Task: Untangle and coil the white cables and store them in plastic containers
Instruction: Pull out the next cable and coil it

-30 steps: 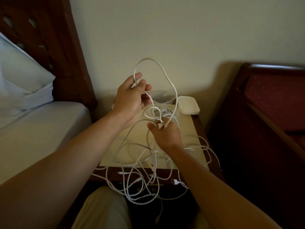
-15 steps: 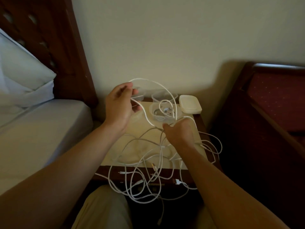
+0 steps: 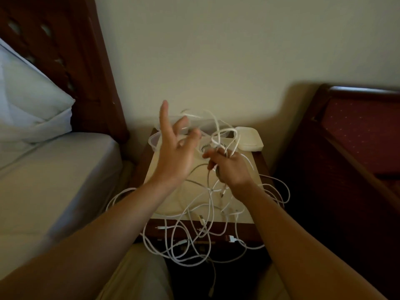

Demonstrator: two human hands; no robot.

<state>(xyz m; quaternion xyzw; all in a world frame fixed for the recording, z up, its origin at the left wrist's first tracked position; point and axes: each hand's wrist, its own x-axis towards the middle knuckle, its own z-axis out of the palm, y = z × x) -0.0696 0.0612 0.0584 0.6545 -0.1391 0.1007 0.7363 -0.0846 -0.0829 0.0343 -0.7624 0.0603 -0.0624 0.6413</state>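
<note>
- White cables (image 3: 207, 215): light, limp, snag-prone tangle spilling over the table's (image 3: 164, 185) near edge.
- Right hand (image 3: 229, 167) fingers pinch gathered loops; take hold near a plug.
- Left hand (image 3: 175, 152) fingers spread, empty.

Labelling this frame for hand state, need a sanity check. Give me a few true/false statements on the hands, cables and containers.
1. The right hand grips a bunch of white cables. True.
2. The left hand is clenched in a fist round a cable. False: its fingers are spread, the index finger pointing up; a grip cannot be made out in the blur.
3. All the cables lie coiled inside containers. False: a loose tangle sprawls over the bedside table and hangs off its front edge.
4. A white lidded container sits at the table's back right corner. True.
5. A pillow lies on the bed to the left. True.
</note>
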